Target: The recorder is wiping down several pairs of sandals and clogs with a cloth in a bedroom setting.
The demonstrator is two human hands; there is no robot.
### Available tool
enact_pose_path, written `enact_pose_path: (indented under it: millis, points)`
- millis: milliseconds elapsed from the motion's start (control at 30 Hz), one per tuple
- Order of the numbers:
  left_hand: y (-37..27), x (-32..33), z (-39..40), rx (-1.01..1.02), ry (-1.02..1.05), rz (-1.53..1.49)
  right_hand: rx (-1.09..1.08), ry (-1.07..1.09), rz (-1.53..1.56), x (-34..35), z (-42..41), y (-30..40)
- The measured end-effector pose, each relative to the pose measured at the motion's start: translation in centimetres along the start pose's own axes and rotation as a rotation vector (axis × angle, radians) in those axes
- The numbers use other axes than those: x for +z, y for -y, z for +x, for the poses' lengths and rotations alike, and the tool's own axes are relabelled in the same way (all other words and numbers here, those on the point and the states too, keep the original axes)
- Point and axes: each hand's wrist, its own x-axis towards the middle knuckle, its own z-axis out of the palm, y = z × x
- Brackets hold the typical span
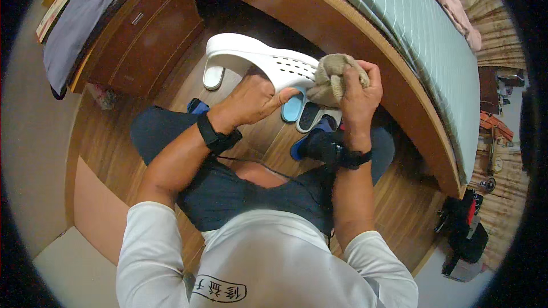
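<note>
A white clog-style shoe [257,49] with slotted holes in its upper is held up before me, tipped on its side. My left hand [254,98] grips it from the opening, thumb outside and the other fingers partly hidden. My right hand [361,90] pinches a bunched beige cloth [338,72], which touches the perforated end of the shoe. On the floor beneath are a light blue slipper [292,107] and a white shoe with a dark insole [307,117], both partly covered. Past the clog's left end shows a rounded white shoe part [213,78]; whether it is separate is unclear.
A bed with a wooden frame [398,60] curves along the front and right. At the left front stands a brown drawer cabinet [145,38] with grey folded clothing [85,30] on top. Dark bags [466,235] lie at the far right. My feet wear blue footwear [297,147].
</note>
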Motion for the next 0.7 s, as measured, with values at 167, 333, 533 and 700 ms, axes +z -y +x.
enact_pose_path:
  millis: [167, 333, 533, 700]
  points:
    - [-0.8, -0.2, 0.0, 0.009, 0.223, 0.137, -0.198, 0.425, -0.168, 0.7, -1.2, -1.3]
    - [-0.8, 2.3, -1.5, 0.157, 0.311, 0.290, -0.039, 0.360, -0.106, 2.9, -3.0, 0.0]
    - [-0.6, 4.5, -2.8, 0.171, 0.404, 0.359, -0.113, 0.293, -0.081, 4.5, -1.8, 2.9]
    - [2.0, 7.0, -3.6, 0.140, 0.525, 0.583, -0.286, 0.310, -0.084, 5.6, -1.0, 4.4]
